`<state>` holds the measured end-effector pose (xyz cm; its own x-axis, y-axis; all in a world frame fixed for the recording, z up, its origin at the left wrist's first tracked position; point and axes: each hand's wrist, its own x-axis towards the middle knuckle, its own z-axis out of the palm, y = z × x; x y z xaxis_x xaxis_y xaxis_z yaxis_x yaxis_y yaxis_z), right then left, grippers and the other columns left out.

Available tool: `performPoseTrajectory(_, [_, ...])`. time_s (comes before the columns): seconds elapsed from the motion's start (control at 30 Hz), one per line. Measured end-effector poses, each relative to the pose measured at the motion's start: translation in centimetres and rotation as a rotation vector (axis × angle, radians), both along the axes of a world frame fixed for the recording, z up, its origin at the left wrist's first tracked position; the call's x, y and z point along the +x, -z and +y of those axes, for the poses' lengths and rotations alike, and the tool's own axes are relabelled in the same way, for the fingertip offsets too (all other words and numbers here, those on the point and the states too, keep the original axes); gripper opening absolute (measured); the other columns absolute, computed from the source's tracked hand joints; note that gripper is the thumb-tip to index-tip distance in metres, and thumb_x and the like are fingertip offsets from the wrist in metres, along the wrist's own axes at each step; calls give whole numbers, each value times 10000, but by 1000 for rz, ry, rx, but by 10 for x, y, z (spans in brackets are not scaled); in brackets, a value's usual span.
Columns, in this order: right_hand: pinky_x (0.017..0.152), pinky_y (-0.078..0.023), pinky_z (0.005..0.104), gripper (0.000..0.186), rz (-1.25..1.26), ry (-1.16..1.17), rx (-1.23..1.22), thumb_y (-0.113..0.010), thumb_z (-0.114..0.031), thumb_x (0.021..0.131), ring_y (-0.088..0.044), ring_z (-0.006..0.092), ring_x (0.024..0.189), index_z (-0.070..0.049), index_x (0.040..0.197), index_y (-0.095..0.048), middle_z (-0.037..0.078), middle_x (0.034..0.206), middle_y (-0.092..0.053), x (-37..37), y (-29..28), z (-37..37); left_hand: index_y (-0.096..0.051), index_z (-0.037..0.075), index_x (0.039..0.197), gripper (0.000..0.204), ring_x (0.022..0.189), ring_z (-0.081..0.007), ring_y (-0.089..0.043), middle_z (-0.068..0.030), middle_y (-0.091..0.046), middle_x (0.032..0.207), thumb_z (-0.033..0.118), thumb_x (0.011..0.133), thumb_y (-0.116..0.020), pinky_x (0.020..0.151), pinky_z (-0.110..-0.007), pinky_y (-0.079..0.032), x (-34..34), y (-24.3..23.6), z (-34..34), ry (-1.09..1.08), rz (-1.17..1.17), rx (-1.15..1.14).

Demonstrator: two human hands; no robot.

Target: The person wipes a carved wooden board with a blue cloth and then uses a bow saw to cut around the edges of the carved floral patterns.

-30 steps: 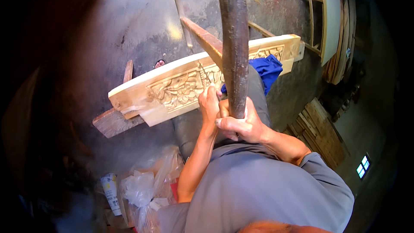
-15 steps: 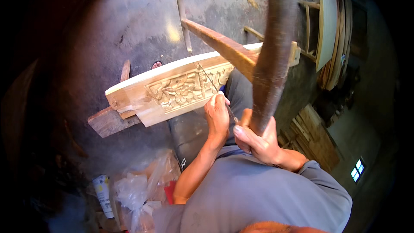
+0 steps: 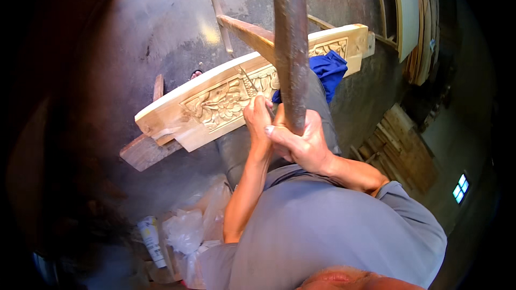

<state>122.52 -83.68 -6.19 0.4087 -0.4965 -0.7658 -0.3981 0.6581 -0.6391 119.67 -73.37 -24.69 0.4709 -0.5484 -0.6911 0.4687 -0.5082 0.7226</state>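
1. Head view: right hand [image 3: 309, 142] clenches the frame saw [image 3: 290, 37] low down; left hand [image 3: 259, 121] looks curled around its thin blade [image 3: 249, 80].
2. Carved board [image 3: 223, 104] slants ahead, blade passing over it in view.
3. Sawing seems the step; next calls for 1 steady stroke.

The right hand [image 3: 309, 147], mid-frame, wraps its fingers round the lower end of a saw-like wooden frame [image 3: 290, 37] reaching the top edge; the left hand [image 3: 257, 121] curls just beside it, near a thin dark rod [image 3: 248, 79]. A carved pale panel [image 3: 215, 104] slants across the centre, blue cloth [image 3: 329, 70] to its right, a plastic bag [image 3: 185, 231] lower left
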Motion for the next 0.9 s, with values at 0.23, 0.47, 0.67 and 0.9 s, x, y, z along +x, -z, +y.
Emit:
performPoseTrajectory(0.23, [435,-331,261,242,-80,42,-27,-656,-42,972,-434,69,463,-59,792,-496,6,584,-506,-50,-46,27,-541,22,704,398,569,-112,-378,-27,-435,571,248,1026,-487,540,-363,-319,10,-83,6,-2,141,37])
performPoseTrajectory(0.47, [460,-339,257,299,-39,3,-21,-671,-89,996,-425,60,470,-78,745,-508,-24,574,-496,-20,19,14,-539,0,721,351,608,-140,-425,-75,-462,611,224,991,-515,548,-382,-351,5,6,12,24,29,-1])
performPoseTrajectory(0.67, [458,-349,267,248,-65,-26,-31,-688,-63,965,-462,66,498,-63,791,-511,-1,605,-512,-54,-36,20,-587,16,721,383,580,-160,-432,-68,-491,607,226,1022,-474,559,-375,-351,-1,-72,1,-78,121,54])
performPoseTrajectory(0.9, [437,-342,275,272,61,-113,-44,-706,-129,961,-454,70,472,-67,764,-529,-10,582,-519,-18,22,18,-585,4,735,336,581,-186,-456,-102,-511,600,221,982,-520,575,-406,-394,4,3,13,-103,215,16])
